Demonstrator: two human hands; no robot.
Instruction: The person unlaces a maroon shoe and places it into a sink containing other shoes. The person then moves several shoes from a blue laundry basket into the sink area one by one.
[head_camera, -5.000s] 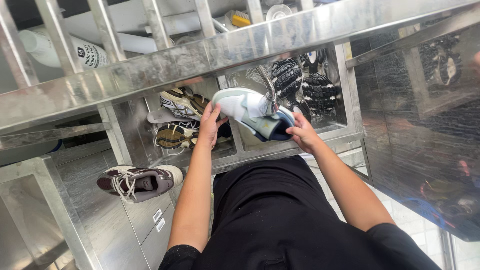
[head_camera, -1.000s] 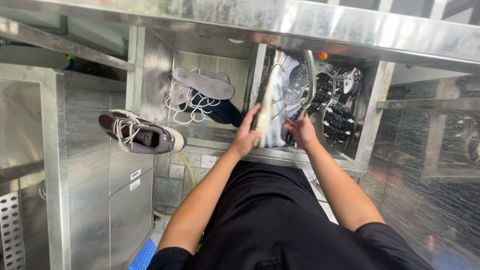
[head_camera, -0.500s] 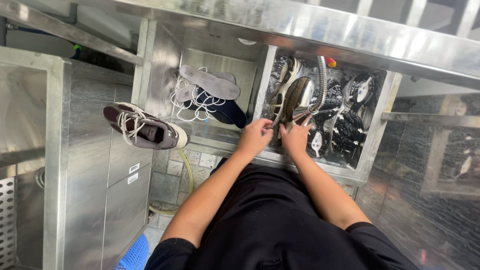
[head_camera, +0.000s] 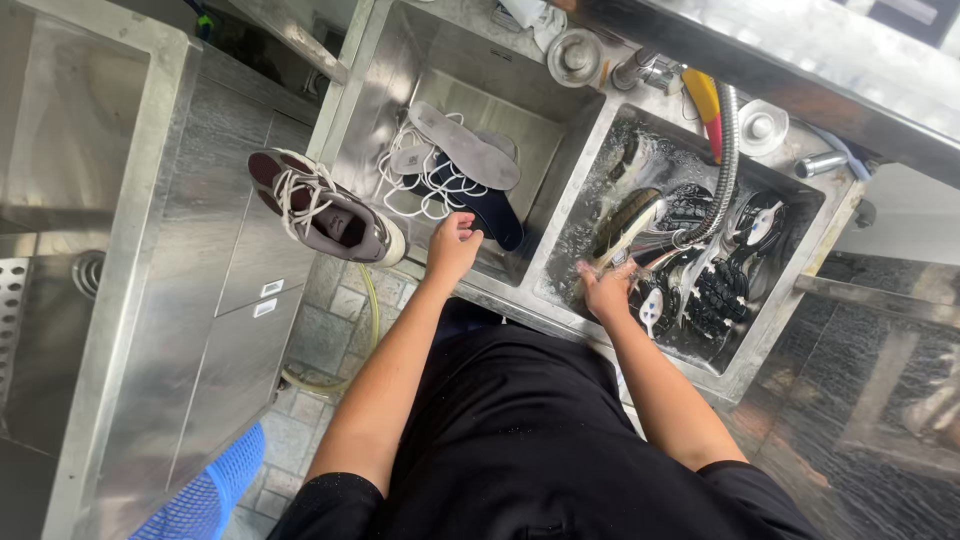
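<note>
1. Counter (head_camera: 190, 300): stainless steel, to the person's left of a double sink. A brown and grey sneaker (head_camera: 325, 210) with white laces rests on its sole at the counter's edge, outside both basins and dry-looking; judged not yet washed.
2. Right basin (head_camera: 780, 310): wet, crowded with several dark-soled shoes (head_camera: 715, 290) lying sole-up or on their sides. A flexible metal spray hose (head_camera: 725, 170) curves down into it.
3. Left basin (head_camera: 400, 80): holds grey insoles (head_camera: 465, 145), loose white laces (head_camera: 420, 190) and a dark navy insole (head_camera: 495, 210), stripped out and set apart.
4. Shoe in hand (head_camera: 630, 220): a tan-soled shoe, tilted on its side in the right basin under the hose end. Washing judged in progress.
5. Right hand (head_camera: 605, 290): grip closed on the near end of that shoe.
6. Left hand (head_camera: 452, 245): over the left basin's near rim, fingers loosely curled, holding nothing visible.
</note>
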